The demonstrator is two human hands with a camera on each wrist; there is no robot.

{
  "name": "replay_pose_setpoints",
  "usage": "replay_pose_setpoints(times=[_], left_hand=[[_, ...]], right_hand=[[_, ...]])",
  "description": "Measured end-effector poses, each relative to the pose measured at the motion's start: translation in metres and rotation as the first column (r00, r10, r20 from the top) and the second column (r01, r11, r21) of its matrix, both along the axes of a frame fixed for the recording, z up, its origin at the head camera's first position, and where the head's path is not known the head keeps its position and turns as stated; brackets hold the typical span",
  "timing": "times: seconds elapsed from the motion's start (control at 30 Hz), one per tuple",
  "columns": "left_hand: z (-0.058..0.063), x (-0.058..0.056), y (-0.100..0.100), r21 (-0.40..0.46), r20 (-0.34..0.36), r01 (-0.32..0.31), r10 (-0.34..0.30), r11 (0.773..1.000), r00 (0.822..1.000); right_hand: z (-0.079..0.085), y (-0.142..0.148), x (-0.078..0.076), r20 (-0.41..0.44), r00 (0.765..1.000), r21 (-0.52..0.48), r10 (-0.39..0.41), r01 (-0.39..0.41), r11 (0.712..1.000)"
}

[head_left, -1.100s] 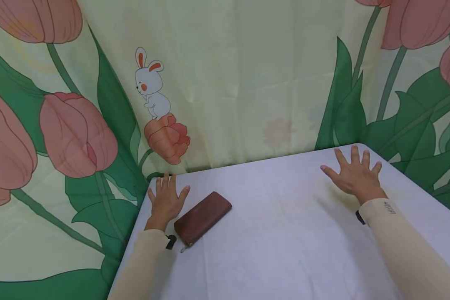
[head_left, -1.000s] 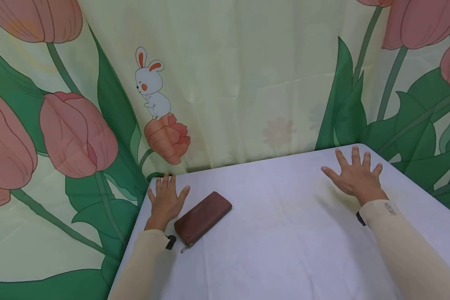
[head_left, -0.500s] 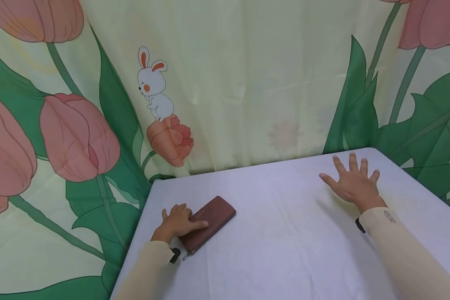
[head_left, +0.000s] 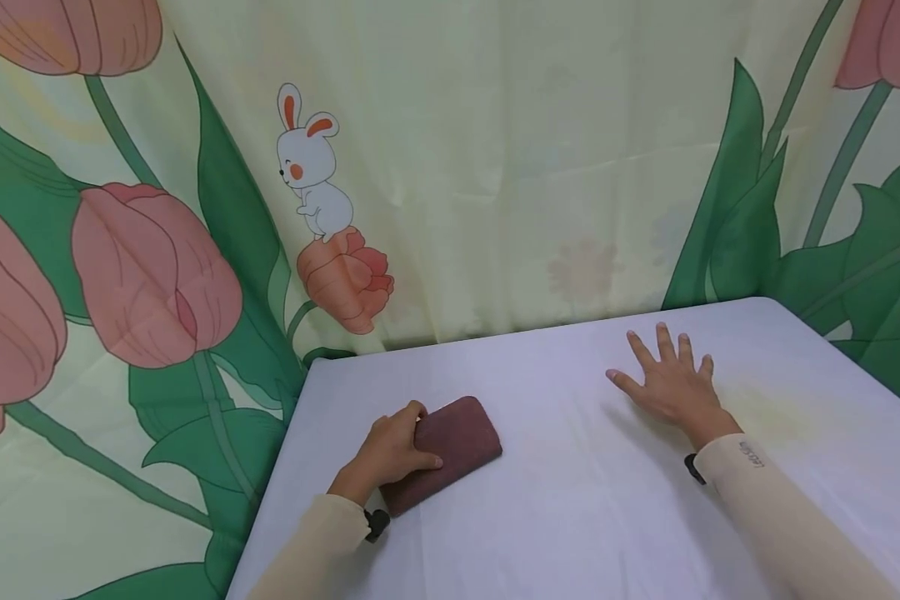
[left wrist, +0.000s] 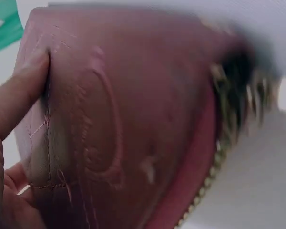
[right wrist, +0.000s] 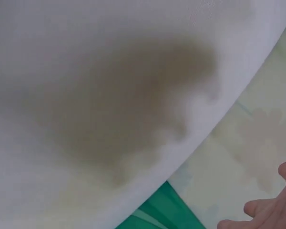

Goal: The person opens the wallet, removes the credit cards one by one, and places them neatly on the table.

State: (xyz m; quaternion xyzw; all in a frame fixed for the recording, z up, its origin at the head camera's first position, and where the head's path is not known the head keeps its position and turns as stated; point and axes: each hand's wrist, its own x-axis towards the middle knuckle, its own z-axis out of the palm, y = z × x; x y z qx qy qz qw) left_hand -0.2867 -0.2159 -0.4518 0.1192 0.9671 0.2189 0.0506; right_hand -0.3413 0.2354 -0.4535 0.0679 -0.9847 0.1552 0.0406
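Note:
A brown-red zip wallet [head_left: 461, 442] is in my left hand [head_left: 390, 450], thumb across its top face and fingers round the far long edge. The left wrist view shows the wallet [left wrist: 128, 105] close up, with an embossed oval, stitching along one edge and a brass-coloured zip on the other; the zip end is blurred. My right hand [head_left: 671, 387] hovers above the right part of the table, fingers spread, holding nothing. In the right wrist view only some fingertips of the right hand [right wrist: 271, 210] show at the lower right, with the hand's shadow on the cloth.
A table with a white cloth [head_left: 540, 517] lies under both hands. Close behind its far edge hangs a pale curtain [head_left: 495, 167] printed with tulips, green leaves and a white rabbit.
My left hand has come from beside the wallet onto it, gripped it and shifted it slightly right, turning it. My right hand has drifted left and a little nearer.

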Motion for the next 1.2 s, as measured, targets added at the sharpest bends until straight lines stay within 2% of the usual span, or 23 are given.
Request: replay_pose_setpoints(times=[0.17,0.3,0.43,0.57,0.7,0.8,0.87,0.9,0.97,1.0,1.03,1.07,1.13,1.2], left_hand=[[0.008,-0.002,0.025,-0.012,-0.032,0.069,-0.069,0.998,0.997],[0.012,-0.001,0.047,-0.081,-0.109,0.149,-0.157,0.986,0.982],[0.015,0.001,0.069,-0.148,-0.173,0.202,-0.227,0.968,0.958],[0.017,0.001,0.091,-0.196,-0.22,0.23,-0.271,0.953,0.937],[0.017,0.004,0.108,-0.203,-0.253,0.25,-0.297,0.947,0.921],[0.017,0.009,0.115,-0.179,-0.259,0.273,-0.313,0.945,0.914],[0.017,0.01,0.112,-0.106,-0.22,0.294,-0.311,0.95,0.925],[0.018,0.01,0.108,-0.044,-0.178,0.305,-0.308,0.951,0.935],[0.02,0.009,0.095,0.129,-0.039,0.299,-0.296,0.945,0.954],[0.02,0.008,0.087,0.231,0.048,0.274,-0.293,0.933,0.955],[0.019,0.006,0.079,0.323,0.135,0.237,-0.292,0.916,0.947],[0.017,0.005,0.071,0.397,0.214,0.194,-0.296,0.897,0.931],[0.011,0.004,0.057,0.497,0.352,0.104,-0.31,0.862,0.883],[0.004,0.003,0.048,0.545,0.431,0.052,-0.333,0.837,0.838]], right_hand=[[0.001,-0.033,0.005,0.019,0.996,-0.007,0.083,-0.083,0.997],[0.005,-0.064,0.013,0.0,0.977,-0.044,0.214,-0.214,0.976],[0.01,-0.088,0.021,-0.027,0.935,-0.104,0.354,-0.354,0.929],[0.013,-0.1,0.026,-0.024,0.892,-0.163,0.451,-0.448,0.879],[0.017,-0.108,0.031,0.02,0.849,-0.188,0.528,-0.515,0.836],[0.019,-0.112,0.034,0.034,0.802,-0.207,0.597,-0.579,0.789],[0.02,-0.114,0.035,0.051,0.769,-0.237,0.638,-0.611,0.755],[0.019,-0.115,0.036,0.06,0.754,-0.253,0.654,-0.622,0.741],[0.018,-0.115,0.037,0.068,0.729,-0.287,0.681,-0.639,0.713],[0.018,-0.115,0.038,0.068,0.723,-0.297,0.688,-0.643,0.705],[0.018,-0.114,0.039,0.065,0.717,-0.304,0.694,-0.648,0.698],[0.018,-0.113,0.039,0.056,0.713,-0.305,0.699,-0.654,0.692],[0.018,-0.109,0.041,0.037,0.705,-0.301,0.708,-0.668,0.681],[0.019,-0.105,0.043,0.019,0.696,-0.294,0.717,-0.682,0.67]])
